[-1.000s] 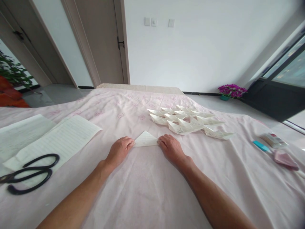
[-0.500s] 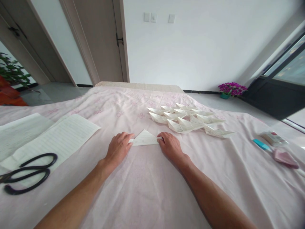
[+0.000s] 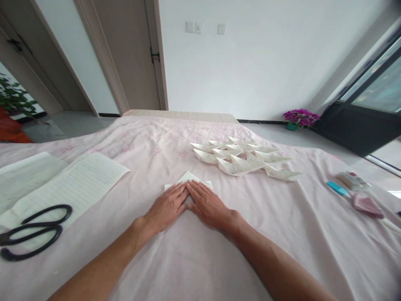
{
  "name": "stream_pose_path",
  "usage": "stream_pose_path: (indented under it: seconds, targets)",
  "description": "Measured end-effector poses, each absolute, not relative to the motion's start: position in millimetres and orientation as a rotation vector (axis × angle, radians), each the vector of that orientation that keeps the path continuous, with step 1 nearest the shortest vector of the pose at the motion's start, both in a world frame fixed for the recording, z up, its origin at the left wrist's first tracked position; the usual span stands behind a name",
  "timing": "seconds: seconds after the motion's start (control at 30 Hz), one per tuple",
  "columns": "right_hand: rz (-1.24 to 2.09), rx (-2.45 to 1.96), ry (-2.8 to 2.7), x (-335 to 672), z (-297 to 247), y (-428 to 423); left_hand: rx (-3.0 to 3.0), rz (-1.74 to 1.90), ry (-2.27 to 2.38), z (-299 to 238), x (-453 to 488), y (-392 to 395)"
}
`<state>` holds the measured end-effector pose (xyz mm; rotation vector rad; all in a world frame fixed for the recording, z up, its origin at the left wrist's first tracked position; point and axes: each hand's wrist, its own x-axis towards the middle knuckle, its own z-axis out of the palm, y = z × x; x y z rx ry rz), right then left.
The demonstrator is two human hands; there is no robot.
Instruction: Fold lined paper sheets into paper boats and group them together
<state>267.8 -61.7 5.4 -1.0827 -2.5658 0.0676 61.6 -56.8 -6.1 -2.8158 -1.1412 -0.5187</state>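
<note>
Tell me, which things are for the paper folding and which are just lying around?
For the folding: folded paper, pressed flat under the left hand and right hand; paper boats beyond it; likely the lined sheets and scissors.

Just lying about: blue item, pink item and small box at the right; purple flowers on the floor.

Folded white lined paper (image 3: 189,179) flat on pink sheet, mostly covered, far edge and corners showing.

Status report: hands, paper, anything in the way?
Left hand, right hand flat, fingertips meeting, pressing folded paper onto pink sheet. Paper boats beyond, scissors far left, both apart.
</note>
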Motion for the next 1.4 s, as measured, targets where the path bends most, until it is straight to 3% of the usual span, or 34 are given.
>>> stream_pose_path:
  seconds: [0.47, 0.67, 0.87, 1.03, 1.23, 1.4]
  targets:
    - [0.113, -1.508, -2.486, 303, 7, -56, -2.530, -0.094, -1.506, 14, 77, -54]
    - [0.381, -1.380, -2.081, 306, 8, -53, -2.649, -0.080, -1.669, 52, 81, -57]
    - [0.923, -1.125, -1.388, 300, 30, -48, -3.384, -0.917, -2.199, 64, 59, -72]
    - [1.228, -1.060, -1.249, 284, 32, -53, -3.599, -1.194, -2.332, 43, 66, -71]
    - [1.131, -1.151, -1.234, 274, 17, -50, -2.970, -1.500, -2.224, 10, 89, -56]
    - [0.778, -1.218, -1.269, 273, 18, -53, -2.822, -1.622, -2.109, 0, 96, -55]
